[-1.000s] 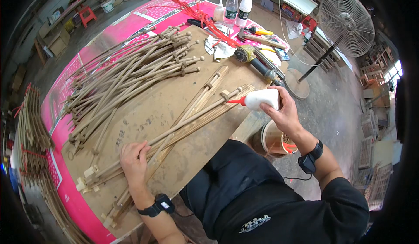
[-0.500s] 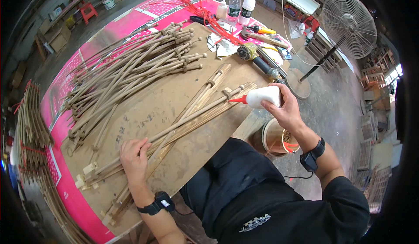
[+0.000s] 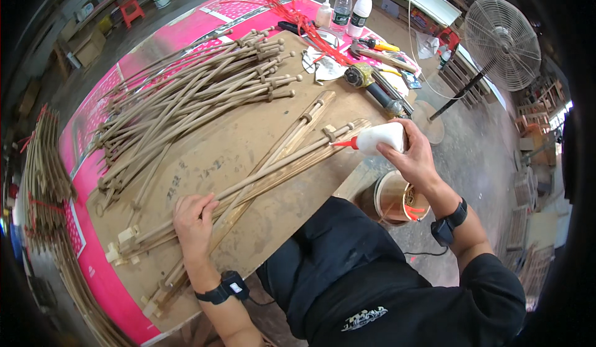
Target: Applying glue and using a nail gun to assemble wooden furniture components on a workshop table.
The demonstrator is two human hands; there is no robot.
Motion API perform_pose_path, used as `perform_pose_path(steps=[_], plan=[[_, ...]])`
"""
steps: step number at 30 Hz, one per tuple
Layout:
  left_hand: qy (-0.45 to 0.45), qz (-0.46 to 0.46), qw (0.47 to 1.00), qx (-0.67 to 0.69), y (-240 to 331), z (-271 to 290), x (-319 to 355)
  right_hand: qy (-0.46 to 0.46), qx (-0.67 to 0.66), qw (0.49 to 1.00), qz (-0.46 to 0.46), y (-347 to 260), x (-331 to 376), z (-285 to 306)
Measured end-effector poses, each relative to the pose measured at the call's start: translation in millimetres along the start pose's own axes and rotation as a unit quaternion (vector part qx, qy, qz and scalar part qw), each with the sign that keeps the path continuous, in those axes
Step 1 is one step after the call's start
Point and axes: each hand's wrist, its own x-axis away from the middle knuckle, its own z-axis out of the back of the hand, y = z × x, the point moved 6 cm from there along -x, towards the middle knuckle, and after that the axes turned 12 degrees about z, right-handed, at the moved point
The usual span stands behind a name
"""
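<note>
1. One white squeeze bottle (image 3: 380, 138) is clamped between the thumb and fingers of the right hand (image 3: 413, 154); it lies tilted over the work, its red nozzle (image 3: 344, 143) pointing left.
2. The nozzle's tip is at the wooden collar (image 3: 329, 131) near the far end of a slim rod (image 3: 273, 167); contact cannot be told.
3. The left hand (image 3: 194, 220) rests on the near part of that rod, thumb and forefinger close together; whether they close around it cannot be told.
4. Beneath the rod, long wooden strips cross on a brown board (image 3: 261, 241).
5. Farther left, many collared rods (image 3: 186, 105) lie heaped.
6. Beyond the board stand two larger bottles, near a power tool (image 3: 375, 94).
7. A standing fan (image 3: 503, 44) is well apart, at right.
</note>
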Motion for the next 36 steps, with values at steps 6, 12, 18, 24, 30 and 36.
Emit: perform_pose_path(steps=[6, 12, 18, 24, 30, 36], plan=[[0.002, 0.004, 1.0, 0.017, -0.2, -2.1, -1.3, -0.024, -0.176, 0.984, -0.004, -22.1, 14.2, -13.1], [0.018, 0.009, 0.999, 0.029, -2.5, -2.5, 0.8, -0.076, -0.211, 0.973, 0.044, -63.8, 22.8, -57.6], [0.025, 0.006, 0.999, 0.038, -5.7, -4.6, 2.2, -0.119, -0.175, 0.973, 0.094, -90.5, 23.1, -104.5], [0.02, 0.012, 0.999, 0.045, 0.0, -0.7, -0.1, -0.098, -0.154, 0.973, 0.14, -99.7, 20.2, -117.0], [0.025, 0.0, 0.998, 0.051, -1.2, -2.1, 0.3, -0.085, -0.111, 0.973, 0.184, -106.7, 21.5, -117.0], [0.028, -0.009, 0.998, 0.059, 1.6, -1.9, 0.6, -0.097, -0.101, 0.971, 0.194, -107.3, 26.0, -110.8]])
